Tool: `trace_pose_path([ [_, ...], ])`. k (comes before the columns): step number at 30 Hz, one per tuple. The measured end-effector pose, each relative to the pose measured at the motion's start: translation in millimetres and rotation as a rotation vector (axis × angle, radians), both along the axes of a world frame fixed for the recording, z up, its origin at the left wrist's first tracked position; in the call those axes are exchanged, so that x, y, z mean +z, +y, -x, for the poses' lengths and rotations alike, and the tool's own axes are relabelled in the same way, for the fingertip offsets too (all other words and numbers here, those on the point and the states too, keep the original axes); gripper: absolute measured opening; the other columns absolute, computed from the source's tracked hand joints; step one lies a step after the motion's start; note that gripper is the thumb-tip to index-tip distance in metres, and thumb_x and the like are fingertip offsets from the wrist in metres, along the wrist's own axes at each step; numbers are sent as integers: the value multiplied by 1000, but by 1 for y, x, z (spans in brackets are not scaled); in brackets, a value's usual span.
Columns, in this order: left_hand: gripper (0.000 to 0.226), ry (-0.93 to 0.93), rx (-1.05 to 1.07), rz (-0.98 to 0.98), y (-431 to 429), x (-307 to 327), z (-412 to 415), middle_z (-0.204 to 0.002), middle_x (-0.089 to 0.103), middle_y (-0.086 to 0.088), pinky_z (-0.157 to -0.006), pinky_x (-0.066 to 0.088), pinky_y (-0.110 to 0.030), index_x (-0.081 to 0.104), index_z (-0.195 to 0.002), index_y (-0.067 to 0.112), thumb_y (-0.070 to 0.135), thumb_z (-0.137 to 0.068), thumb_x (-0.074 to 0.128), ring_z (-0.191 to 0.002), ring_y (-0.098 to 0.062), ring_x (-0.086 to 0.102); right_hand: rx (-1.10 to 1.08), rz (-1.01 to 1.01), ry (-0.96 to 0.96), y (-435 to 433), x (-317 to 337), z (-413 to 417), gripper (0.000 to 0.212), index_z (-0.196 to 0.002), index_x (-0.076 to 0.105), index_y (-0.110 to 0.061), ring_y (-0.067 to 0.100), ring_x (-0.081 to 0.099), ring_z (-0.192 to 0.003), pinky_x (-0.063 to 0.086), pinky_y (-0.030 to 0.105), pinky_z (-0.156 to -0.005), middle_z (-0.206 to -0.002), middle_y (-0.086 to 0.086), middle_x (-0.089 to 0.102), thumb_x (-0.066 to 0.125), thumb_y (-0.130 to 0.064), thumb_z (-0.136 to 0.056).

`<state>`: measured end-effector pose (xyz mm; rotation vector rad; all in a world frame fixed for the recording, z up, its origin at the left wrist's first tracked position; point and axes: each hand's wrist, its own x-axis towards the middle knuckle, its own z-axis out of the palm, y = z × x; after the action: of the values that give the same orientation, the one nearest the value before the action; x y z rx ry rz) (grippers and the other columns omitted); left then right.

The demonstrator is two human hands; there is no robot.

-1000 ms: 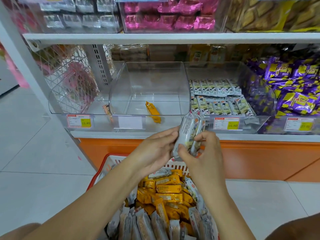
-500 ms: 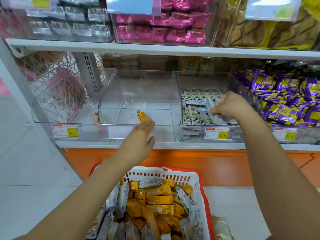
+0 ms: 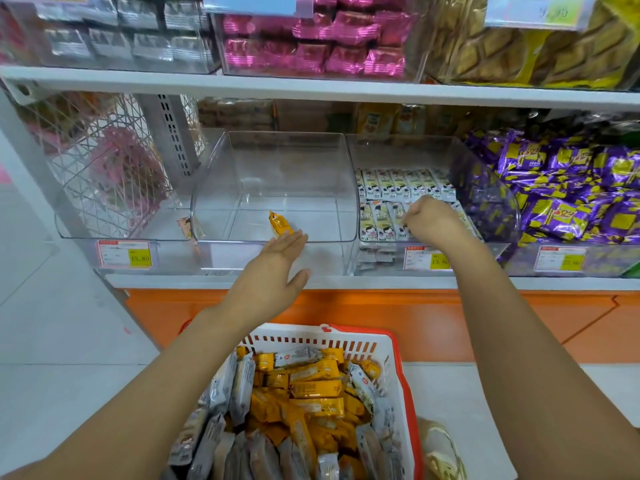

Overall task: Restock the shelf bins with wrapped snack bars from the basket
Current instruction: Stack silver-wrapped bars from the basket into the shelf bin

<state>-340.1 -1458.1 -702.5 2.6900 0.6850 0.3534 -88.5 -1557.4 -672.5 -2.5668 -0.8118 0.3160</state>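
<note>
A red and white basket on the floor holds several yellow snack bars and grey-white bars. Above it, the clear middle bin contains a single yellow bar. My left hand hovers flat, fingers straight, at that bin's front lip and holds nothing. The neighbouring bin on the right has rows of white cartoon-print bars. My right hand is inside it, knuckles up and fingers curled down onto the front row. Whether it grips a bar is hidden.
A bin of purple and yellow packets stands at the far right, a wire rack at the left. The upper shelf carries pink, silver and yellow packs. An orange base panel runs below the shelf.
Both hands held white bars above the basket a second ago. The right hand carried them into the right bin and has sunk lower there. The left hand let go and stays open by the middle bin.
</note>
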Motion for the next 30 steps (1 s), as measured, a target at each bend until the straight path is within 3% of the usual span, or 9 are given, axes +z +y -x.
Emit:
trace_pose_path([
  [4, 54, -100, 0, 66, -6, -2, 14, -155, 23, 4, -110, 20, -20, 30, -148, 20, 30, -99, 47, -141, -13, 29, 35, 8, -7, -15, 11, 17, 31, -124, 52, 3, 30, 60, -80, 47, 34, -64, -116, 19, 59, 40, -9, -97],
  [8, 40, -108, 25, 115, -14, -14, 41, -140, 51, 0, -97, 40, -24, 50, -138, 16, 26, -99, 47, -118, -20, 56, 59, -125, -280, -32, 22, 59, 26, -85, 55, 0, 36, 58, -78, 41, 34, -56, -73, 13, 56, 42, -18, -98],
  [12, 26, 185, -10, 110, -13, -46, 69, -77, 65, -5, -55, 35, -27, 69, -92, 10, 24, -99, 47, -66, -17, 57, 281, -191, -211, -39, 15, 114, 34, -75, 58, 1, 33, 58, -72, 45, 34, -62, -70, 16, 60, 50, -24, -97],
  [15, 33, 448, -14, 130, -17, -79, 94, -73, 61, -12, -57, 39, -29, 51, -67, 17, 27, -98, 45, -69, -24, 58, 440, 52, 54, -41, -28, 149, 32, -85, 64, -1, 26, 59, -77, 42, 31, -66, -81, 15, 62, 57, -31, -94],
  [20, 30, 707, 13, 234, -35, -129, 129, -97, 62, -7, -77, 50, -37, 60, -105, 12, 38, -96, 49, -84, -21, 60, 566, 558, 425, -57, -131, 181, 45, -108, 66, 2, 32, 62, -104, 50, 36, -85, -113, 17, 66, 63, -39, -90],
  [22, 36, 748, -13, 196, -40, -139, 138, -90, 61, -4, -76, 49, -34, 58, -108, 13, 45, -94, 49, -83, -21, 58, 601, 685, 470, -69, -161, 192, 48, -102, 66, 2, 29, 64, -89, 47, 31, -69, -101, 16, 66, 67, -43, -86],
  [24, 42, 747, -27, 172, -44, -144, 141, -94, 61, -4, -75, 48, -34, 56, -113, 14, 49, -92, 50, -88, -21, 59, 615, 737, 466, -76, -181, 202, 42, -93, 62, -5, 21, 59, -75, 42, 29, -61, -88, 11, 60, 72, -44, -82],
  [27, 52, 733, 1, 180, -48, -149, 138, -96, 61, -5, -68, 48, -33, 56, -111, 13, 59, -88, 51, -84, -19, 58, 600, 736, 439, -81, -197, 213, 60, -117, 60, -8, 23, 61, -95, 47, 31, -70, -111, 9, 62, 79, -45, -74],
  [30, 53, 723, 33, 207, -49, -155, 126, -85, 61, -7, -61, 43, -31, 58, -98, 11, 62, -85, 54, -74, -18, 53, 580, 714, 406, -81, -198, 219, 53, -109, 58, -12, 18, 57, -86, 46, 30, -68, -106, 2, 61, 81, -42, -72],
])
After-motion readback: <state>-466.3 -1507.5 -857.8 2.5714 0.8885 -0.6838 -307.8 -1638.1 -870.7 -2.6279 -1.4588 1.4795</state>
